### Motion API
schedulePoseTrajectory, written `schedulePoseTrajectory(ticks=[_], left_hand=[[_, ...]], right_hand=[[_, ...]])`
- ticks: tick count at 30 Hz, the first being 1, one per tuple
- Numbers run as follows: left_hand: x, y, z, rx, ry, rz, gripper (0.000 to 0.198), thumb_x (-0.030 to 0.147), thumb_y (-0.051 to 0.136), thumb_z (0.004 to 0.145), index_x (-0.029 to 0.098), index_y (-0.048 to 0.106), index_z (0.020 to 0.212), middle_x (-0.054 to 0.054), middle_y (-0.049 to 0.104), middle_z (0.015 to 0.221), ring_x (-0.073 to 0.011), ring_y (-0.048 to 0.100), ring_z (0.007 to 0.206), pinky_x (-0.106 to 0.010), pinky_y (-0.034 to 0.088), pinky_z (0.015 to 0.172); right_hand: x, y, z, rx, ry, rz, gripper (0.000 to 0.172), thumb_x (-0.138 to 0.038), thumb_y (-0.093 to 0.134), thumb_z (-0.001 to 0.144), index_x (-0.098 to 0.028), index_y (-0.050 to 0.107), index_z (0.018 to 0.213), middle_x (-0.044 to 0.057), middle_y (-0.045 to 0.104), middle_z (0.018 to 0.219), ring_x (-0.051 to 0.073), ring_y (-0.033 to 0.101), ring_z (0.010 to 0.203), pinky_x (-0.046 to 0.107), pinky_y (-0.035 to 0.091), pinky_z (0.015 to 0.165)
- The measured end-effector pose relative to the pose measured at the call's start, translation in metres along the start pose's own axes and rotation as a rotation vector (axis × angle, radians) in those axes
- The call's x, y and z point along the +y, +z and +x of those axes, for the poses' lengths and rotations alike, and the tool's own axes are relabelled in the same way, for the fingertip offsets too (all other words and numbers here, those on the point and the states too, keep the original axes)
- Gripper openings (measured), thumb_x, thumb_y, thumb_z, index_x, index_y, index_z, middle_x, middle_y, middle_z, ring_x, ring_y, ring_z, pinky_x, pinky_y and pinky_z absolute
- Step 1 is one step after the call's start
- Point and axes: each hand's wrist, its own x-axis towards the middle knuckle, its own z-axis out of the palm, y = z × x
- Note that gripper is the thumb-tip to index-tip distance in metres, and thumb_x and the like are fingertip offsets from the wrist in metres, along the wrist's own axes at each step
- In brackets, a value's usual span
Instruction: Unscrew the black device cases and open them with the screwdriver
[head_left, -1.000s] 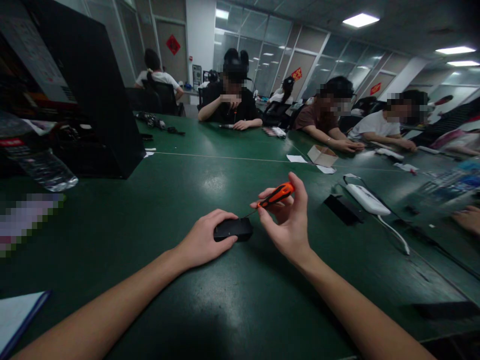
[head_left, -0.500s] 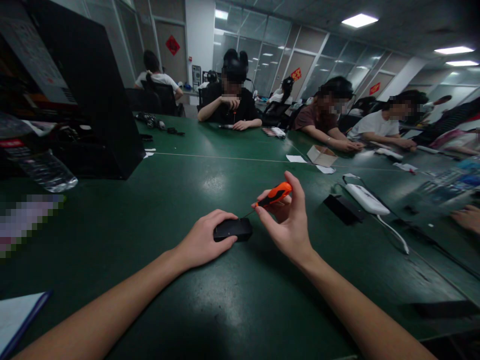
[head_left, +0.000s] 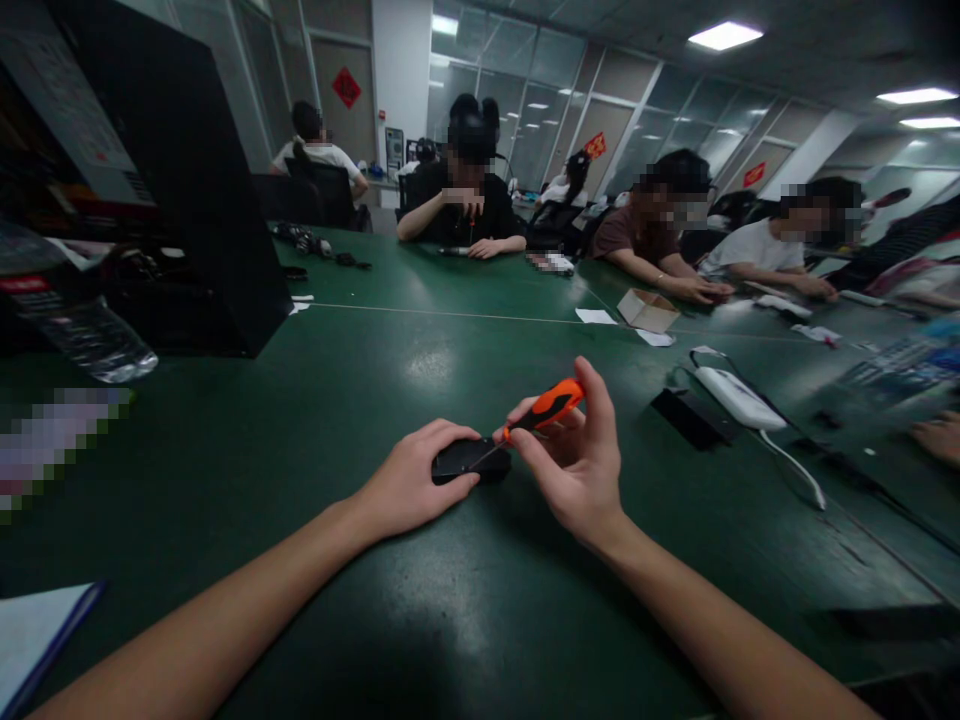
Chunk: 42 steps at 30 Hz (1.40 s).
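Note:
On the green table (head_left: pixel 360 400) lies a small black box-shaped device (head_left: pixel 491 468); its exact kind does not show. My left hand (head_left: pixel 416 475) grips its left end, thumb on the near side and fingers over the far side. My right hand (head_left: pixel 574 460) is closed round an orange and black screwdriver (head_left: pixel 553 405), index finger against the butt of the handle. The thin shaft slants down to the left over the device, its tip at the top face near my left thumb. Whether the tip sits in a screw is too small to tell.
A black computer case (head_left: pixel 180 200) and a plastic bottle (head_left: pixel 97 320) stand at left. To the right lie a black block (head_left: pixel 691 418), a white power strip (head_left: pixel 739 397) and its cable. Farther back are a small open carton (head_left: pixel 646 310) and several seated people.
My right hand has lowered the screwdriver, and its tip has shifted from the device's far edge toward the near part of its top. My left hand keeps its hold.

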Motion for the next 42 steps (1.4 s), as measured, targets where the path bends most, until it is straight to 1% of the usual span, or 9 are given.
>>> schedulePoseTrajectory(ticks=[2,5,11,15,20,26,33,38,42], left_hand=[[0.001,0.000,0.000,-0.003,-0.006,-0.004,0.036,0.024,0.072,0.085,0.023,0.064,0.120,-0.006,0.068,0.116,-0.0242,0.065,0.105,-0.037,0.051,0.092],[0.002,0.000,0.000,-0.004,-0.010,-0.008,0.037,0.023,0.072,0.086,0.023,0.064,0.122,-0.006,0.068,0.117,-0.0243,0.065,0.106,-0.038,0.051,0.093],[0.001,0.000,0.000,-0.010,-0.003,-0.006,0.034,0.025,0.071,0.087,0.023,0.064,0.120,-0.006,0.068,0.115,-0.0242,0.065,0.105,-0.038,0.051,0.092],[0.001,0.000,-0.001,-0.006,-0.004,0.005,0.034,0.025,0.071,0.087,0.023,0.064,0.120,-0.006,0.068,0.115,-0.0251,0.065,0.105,-0.039,0.051,0.092],[0.001,0.000,-0.001,-0.006,0.002,-0.002,0.035,0.026,0.070,0.088,0.025,0.063,0.122,-0.007,0.068,0.117,-0.0255,0.065,0.107,-0.040,0.051,0.094],[0.002,-0.001,0.000,-0.007,-0.002,0.015,0.035,0.026,0.070,0.087,0.024,0.064,0.122,-0.007,0.068,0.116,-0.0250,0.066,0.105,-0.039,0.052,0.092],[0.002,0.000,0.000,-0.006,-0.003,0.017,0.034,0.024,0.071,0.087,0.023,0.064,0.120,-0.006,0.068,0.115,-0.0240,0.066,0.105,-0.038,0.051,0.092],[0.002,0.000,0.000,-0.005,0.001,0.022,0.036,0.026,0.071,0.087,0.024,0.063,0.122,-0.005,0.068,0.114,-0.0242,0.066,0.104,-0.038,0.052,0.091],[0.002,0.000,0.000,-0.005,0.001,0.017,0.035,0.025,0.070,0.087,0.023,0.063,0.122,-0.006,0.068,0.114,-0.0243,0.066,0.103,-0.038,0.052,0.091]], right_hand=[[0.001,0.000,-0.001,-0.034,-0.009,-0.018,0.083,-0.007,0.064,0.089,-0.046,0.030,0.153,0.000,0.065,0.105,0.014,0.072,0.090,0.032,0.067,0.076],[0.001,0.001,-0.003,-0.077,-0.117,-0.046,0.083,-0.004,0.063,0.089,-0.043,0.030,0.154,0.001,0.066,0.105,0.014,0.072,0.089,0.033,0.067,0.078],[-0.002,0.001,-0.003,-0.044,-0.240,-0.066,0.083,-0.001,0.060,0.088,-0.041,0.029,0.154,0.002,0.064,0.106,0.016,0.072,0.088,0.038,0.066,0.079],[-0.002,0.000,-0.002,-0.049,-0.215,-0.106,0.082,-0.003,0.059,0.090,-0.043,0.028,0.153,0.002,0.064,0.105,0.017,0.071,0.088,0.040,0.066,0.078],[-0.003,-0.002,-0.001,-0.047,-0.234,-0.225,0.086,-0.008,0.070,0.085,-0.043,0.030,0.152,0.001,0.064,0.102,0.019,0.069,0.088,0.044,0.064,0.083],[-0.010,-0.001,0.001,-0.062,-0.048,-0.149,0.081,-0.011,0.066,0.089,-0.043,0.027,0.153,0.003,0.062,0.111,0.018,0.068,0.097,0.044,0.062,0.091],[-0.005,-0.003,0.001,-0.064,-0.124,-0.199,0.082,-0.012,0.072,0.084,-0.039,0.030,0.149,0.003,0.060,0.110,0.020,0.067,0.095,0.046,0.060,0.090],[-0.008,-0.004,0.005,-0.063,-0.032,-0.140,0.073,-0.012,0.066,0.087,-0.039,0.031,0.146,0.003,0.059,0.110,0.018,0.066,0.095,0.043,0.059,0.091],[-0.010,-0.003,0.005,-0.108,-0.062,-0.114,0.076,-0.009,0.064,0.086,-0.039,0.029,0.146,0.002,0.059,0.112,0.018,0.065,0.097,0.044,0.058,0.092]])
